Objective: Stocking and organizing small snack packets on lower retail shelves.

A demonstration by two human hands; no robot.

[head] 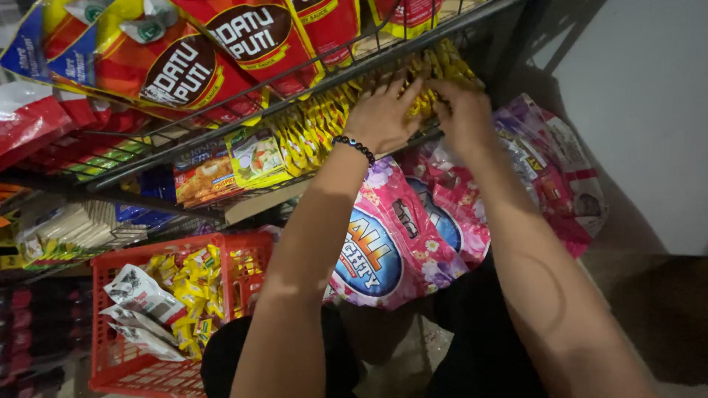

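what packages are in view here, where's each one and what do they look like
Small yellow sachets: row on wire shelf, under left hand and right hand.
Red pouches: shelf above, dark oval labels.
Pink bags: below the shelf, flowered, blue round emblem.
Red basket: lower left, holds white and yellow packets.

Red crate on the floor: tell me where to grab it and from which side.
Grip the red crate by its top rim on the two opposite walls, coming from above. It stands upright and open-topped, and white packets and yellow sachets fill the inside, so only the rim is free.
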